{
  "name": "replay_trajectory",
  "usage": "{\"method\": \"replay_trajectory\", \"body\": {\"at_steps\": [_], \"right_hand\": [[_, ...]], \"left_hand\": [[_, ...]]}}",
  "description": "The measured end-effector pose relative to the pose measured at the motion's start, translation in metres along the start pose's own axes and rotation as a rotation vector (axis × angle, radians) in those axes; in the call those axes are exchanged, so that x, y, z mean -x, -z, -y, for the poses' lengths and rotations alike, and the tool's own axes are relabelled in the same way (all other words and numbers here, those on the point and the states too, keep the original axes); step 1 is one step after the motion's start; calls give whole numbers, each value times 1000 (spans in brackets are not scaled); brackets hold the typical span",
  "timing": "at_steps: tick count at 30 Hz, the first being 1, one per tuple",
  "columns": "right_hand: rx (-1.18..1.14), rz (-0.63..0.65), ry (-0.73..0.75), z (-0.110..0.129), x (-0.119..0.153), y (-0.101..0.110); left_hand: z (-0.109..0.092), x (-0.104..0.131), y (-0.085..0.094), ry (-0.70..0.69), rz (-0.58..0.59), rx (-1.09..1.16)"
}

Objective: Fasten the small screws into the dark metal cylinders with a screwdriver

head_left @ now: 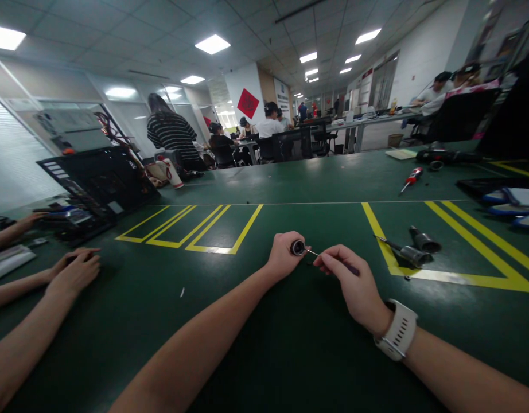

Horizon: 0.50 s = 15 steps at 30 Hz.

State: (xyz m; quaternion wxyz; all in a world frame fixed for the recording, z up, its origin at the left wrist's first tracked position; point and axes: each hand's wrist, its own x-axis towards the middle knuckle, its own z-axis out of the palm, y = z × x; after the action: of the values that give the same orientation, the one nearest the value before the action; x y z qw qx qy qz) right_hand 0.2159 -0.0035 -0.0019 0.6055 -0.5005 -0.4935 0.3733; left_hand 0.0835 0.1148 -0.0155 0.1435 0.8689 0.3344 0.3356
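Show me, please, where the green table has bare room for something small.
Green table shows bare beyond your left hand and right hand, between the left taped boxes and the right taped box. Those left boxes look free. Crowded: the right box, with dark parts, and the far left, by a co-worker's hands.

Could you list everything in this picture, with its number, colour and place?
Table: 1, green, foreground
Tape lines: several, yellow, table
Round part: 1, black, in left hand
Thin tool: 1, dark handle, in right hand
Metal parts: 2, grey, table's right
Screwdriver: 1, red, table's far right
Cup: 1, white and red, left rear
Panelled object: 1, black, left
Unclear items: several, mixed colours, right edge
Wall sign: 1, red, background
Lights: several, white, overhead
Chairs: several, black, background
People: several, varied clothing, background
Co-worker hands: 3, bare, left
Watch: 1, cream, right wrist
Left hand: 1, bare, centre
Right hand: 1, bare, centre-right
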Motion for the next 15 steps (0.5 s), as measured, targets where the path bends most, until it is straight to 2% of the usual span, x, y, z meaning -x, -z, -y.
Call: {"method": "replay_trajectory", "body": {"at_steps": [3,6,11,15], "right_hand": [[176,26,64,4,3,-2],[197,46,77,4,3,-2],[-90,66,-47,-4,-4,2],[-332,69,-187,-6,-7,2]], "left_hand": [[-2,1,0,-18,5,-109],[-4,1,0,-40,12,-159],[-4,1,1,-42,8,-123],[-2,1,0,-14,-11,27]]}}
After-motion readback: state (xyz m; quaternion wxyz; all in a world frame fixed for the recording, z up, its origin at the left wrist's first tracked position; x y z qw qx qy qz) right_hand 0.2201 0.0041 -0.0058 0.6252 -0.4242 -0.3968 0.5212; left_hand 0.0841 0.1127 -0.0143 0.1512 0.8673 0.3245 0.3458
